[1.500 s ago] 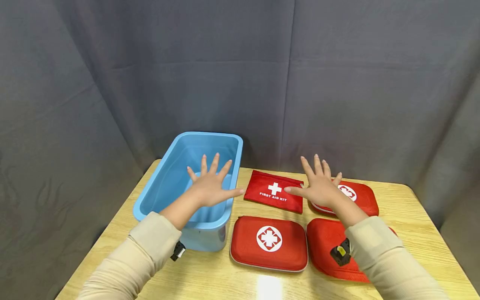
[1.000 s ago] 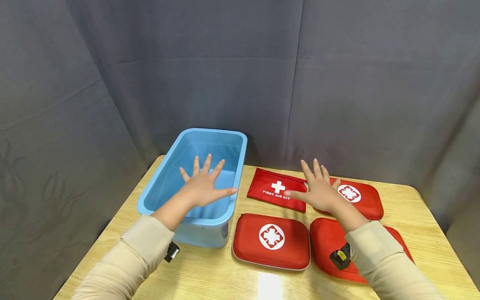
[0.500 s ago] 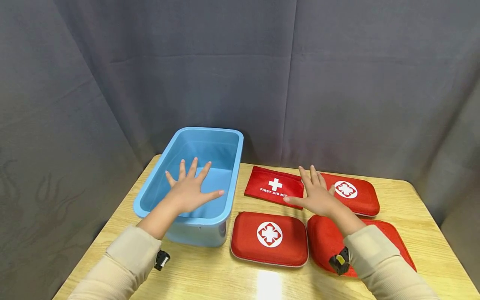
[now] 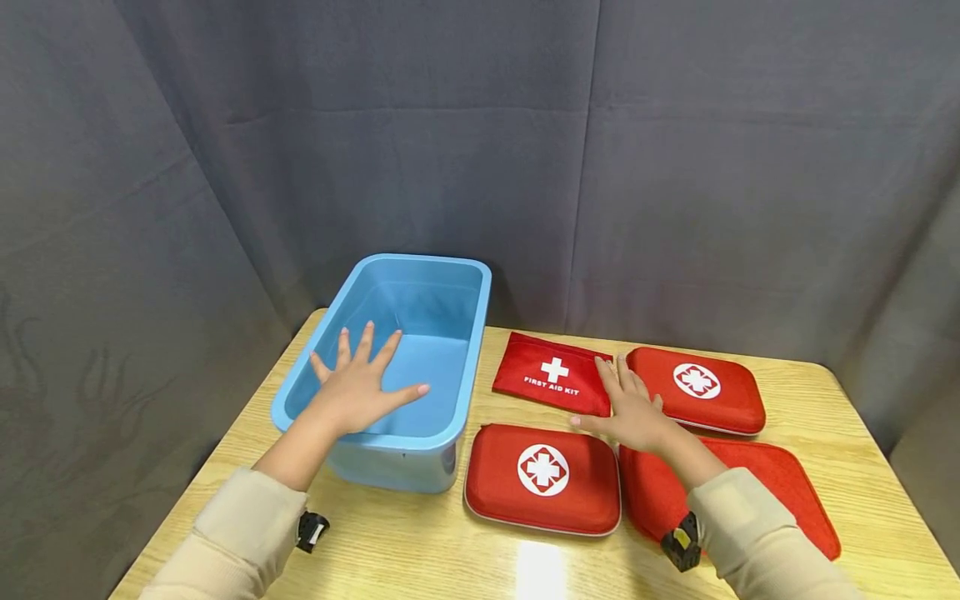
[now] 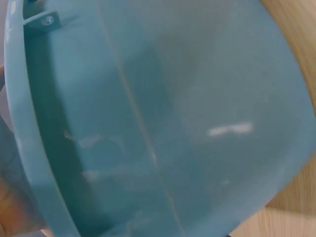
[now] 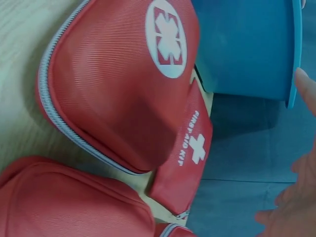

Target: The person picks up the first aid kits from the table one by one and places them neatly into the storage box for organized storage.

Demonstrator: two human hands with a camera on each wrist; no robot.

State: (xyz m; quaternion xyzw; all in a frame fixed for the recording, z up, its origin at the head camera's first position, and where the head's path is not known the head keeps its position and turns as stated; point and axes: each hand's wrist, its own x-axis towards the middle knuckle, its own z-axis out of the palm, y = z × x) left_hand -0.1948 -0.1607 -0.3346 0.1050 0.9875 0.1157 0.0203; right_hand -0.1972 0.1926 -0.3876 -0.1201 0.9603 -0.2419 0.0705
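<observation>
First-aid pouch (image 4: pixel 553 373) lay between the blue bin (image 4: pixel 393 467) and my right hand (image 4: pixel 634 417), long axis pointing away from the bin, farther from my left hand (image 4: pixel 352 397); fingers outstretched and empty on both

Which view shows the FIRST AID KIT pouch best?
Head: the pouch shows nearly whole there, lettering upright. The right wrist shows it sideways, partly behind a red case; the left wrist doesn't show it.

My right arm (image 4: pixel 746 517) is hiding part of the front red case (image 4: pixel 780 479) near the right edge of the table (image 4: pixel 847 450).
</observation>
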